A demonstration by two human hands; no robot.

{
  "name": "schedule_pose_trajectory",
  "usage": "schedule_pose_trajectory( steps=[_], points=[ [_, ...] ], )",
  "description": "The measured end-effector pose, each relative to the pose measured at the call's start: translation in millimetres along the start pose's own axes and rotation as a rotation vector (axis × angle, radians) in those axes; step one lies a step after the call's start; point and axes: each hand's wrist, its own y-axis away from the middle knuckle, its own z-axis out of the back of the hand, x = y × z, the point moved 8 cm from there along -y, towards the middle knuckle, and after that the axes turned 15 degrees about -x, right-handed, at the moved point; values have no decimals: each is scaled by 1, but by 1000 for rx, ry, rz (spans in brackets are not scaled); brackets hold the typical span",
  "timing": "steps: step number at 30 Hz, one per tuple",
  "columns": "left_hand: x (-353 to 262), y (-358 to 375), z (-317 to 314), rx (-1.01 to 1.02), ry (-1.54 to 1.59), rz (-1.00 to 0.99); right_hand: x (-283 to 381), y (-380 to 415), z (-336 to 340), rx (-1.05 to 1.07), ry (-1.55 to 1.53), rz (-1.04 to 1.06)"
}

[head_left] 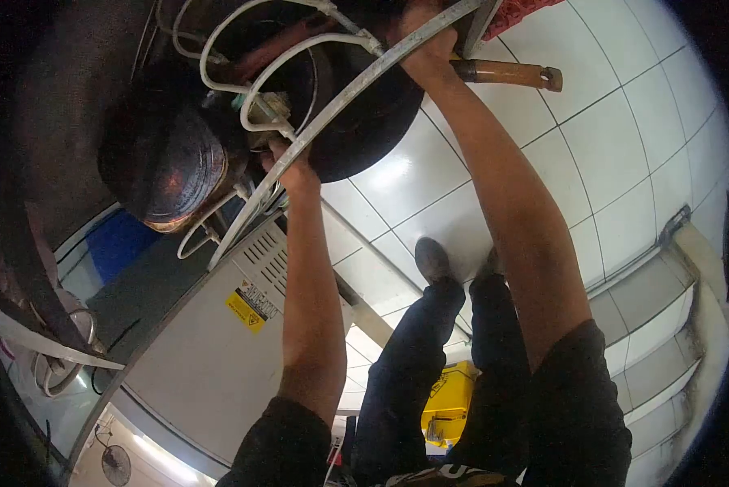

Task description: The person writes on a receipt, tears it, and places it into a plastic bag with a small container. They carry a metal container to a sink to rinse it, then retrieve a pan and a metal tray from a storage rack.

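Observation:
Both arms reach up to a pale metal rack (pixel 344 97) with looped wire holders. My left hand (pixel 294 168) is closed at the rack's bar, among the wire loops; the bar covers part of its fingers, and what they grip is hidden. My right hand (pixel 427 50) is higher up, behind the bar, against the edge of a large dark pan (pixel 364 134); its fingers are hidden. A wooden handle (pixel 514 75) sticks out to the right past my right wrist. Left of my left hand hangs a dark, scorched pan (pixel 169 178) with a worn shiny bottom.
A grey metal cabinet (pixel 210 365) with vents and a yellow warning label (pixel 247 312) stands below left. White floor tiles (pixel 417 191) lie beneath. A yellow object (pixel 449 402) shows between my legs. Pale rails (pixel 664 357) are at right, a fan (pixel 116 465) at lower left.

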Motion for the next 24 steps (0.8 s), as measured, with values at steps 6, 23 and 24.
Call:
schedule_pose_trajectory(
  steps=[6, 23, 24],
  points=[
    [37, -64, 24, 268, -98, -331, 69, 52, 49, -1, 516, 402],
    [6, -35, 27, 153, -142, -452, 126, 151, 108, -37, 370, 31],
    [-2, -28, 24, 83, -168, -418, 131, 154, 109, -48, 394, 25]
  ],
)
